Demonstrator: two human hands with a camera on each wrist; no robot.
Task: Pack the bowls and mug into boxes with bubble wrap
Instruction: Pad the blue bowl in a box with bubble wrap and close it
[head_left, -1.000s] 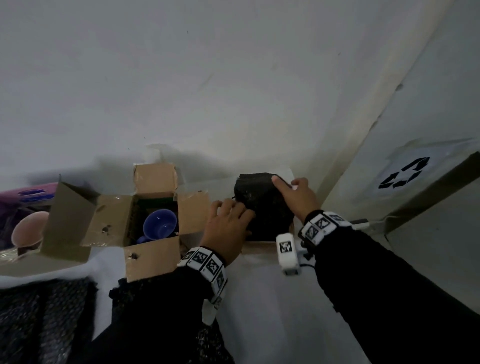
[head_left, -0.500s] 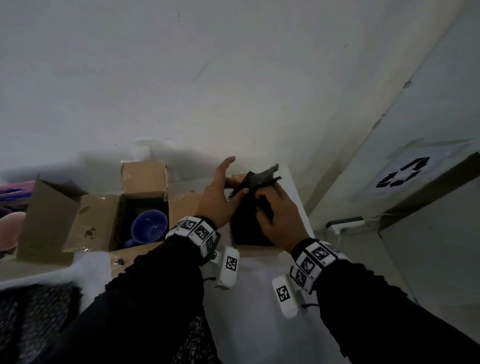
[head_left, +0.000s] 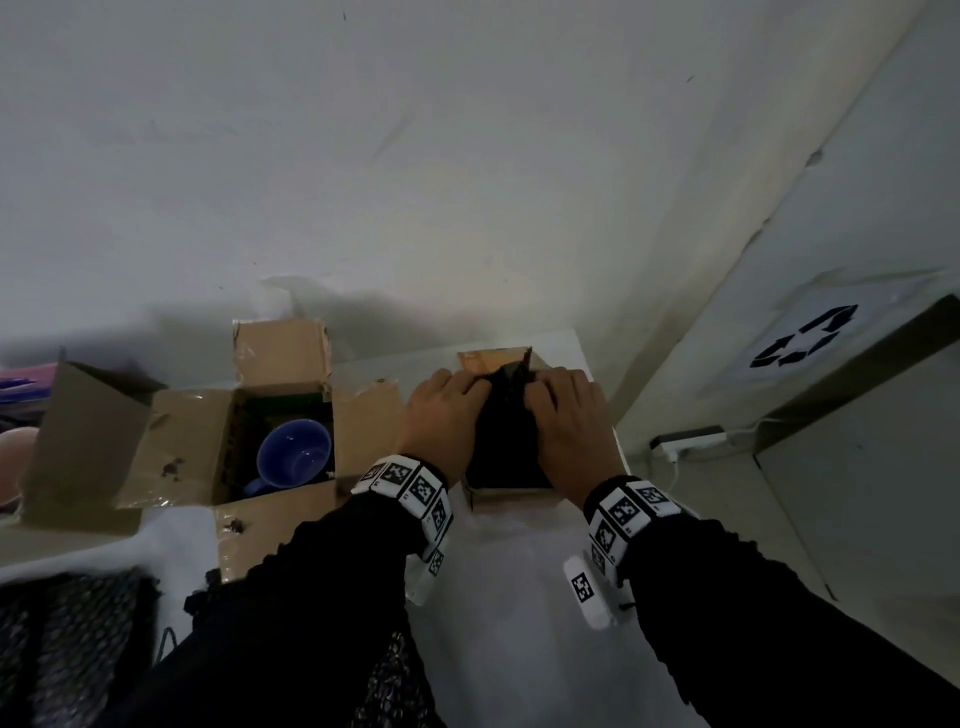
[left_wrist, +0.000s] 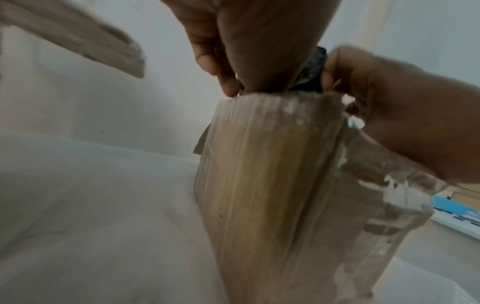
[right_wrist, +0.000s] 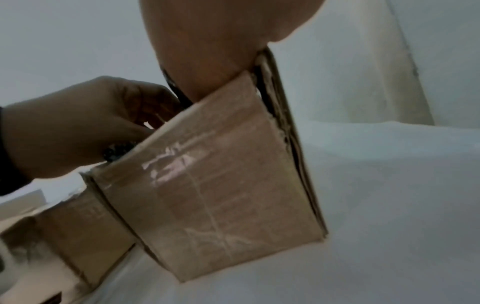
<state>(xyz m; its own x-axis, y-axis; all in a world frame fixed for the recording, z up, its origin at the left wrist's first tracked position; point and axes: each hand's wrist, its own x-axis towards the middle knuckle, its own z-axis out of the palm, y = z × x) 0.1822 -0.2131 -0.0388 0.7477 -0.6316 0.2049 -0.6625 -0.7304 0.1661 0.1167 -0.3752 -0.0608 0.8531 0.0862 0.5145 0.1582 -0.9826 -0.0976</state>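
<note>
A small cardboard box (head_left: 511, 500) stands at the table's far right, stuffed with dark bubble wrap (head_left: 506, 441). My left hand (head_left: 449, 408) and right hand (head_left: 563, 415) sit on top of it, fingers curled into the wrap, and a ridge of wrap stands up between them. In the left wrist view the left hand (left_wrist: 249, 41) is at the top edge of the box (left_wrist: 259, 185), with the wrap (left_wrist: 311, 67) beside it. What the wrap covers is hidden. A blue mug (head_left: 296, 457) lies in the open middle box (head_left: 187, 447). A pink bowl (head_left: 15, 457) shows at the far left.
More dark bubble wrap (head_left: 67, 649) lies at the near left on the white table (head_left: 519, 597). A third open box (head_left: 83, 441) stands at the left. The wall runs close behind. A power strip (head_left: 685, 439) and a bin with a recycling sign (head_left: 805, 343) are on the right.
Both hands have come down onto the box top. The wrap corner that they held raised half a second ago is now pushed lower into the box, with only a ridge standing.
</note>
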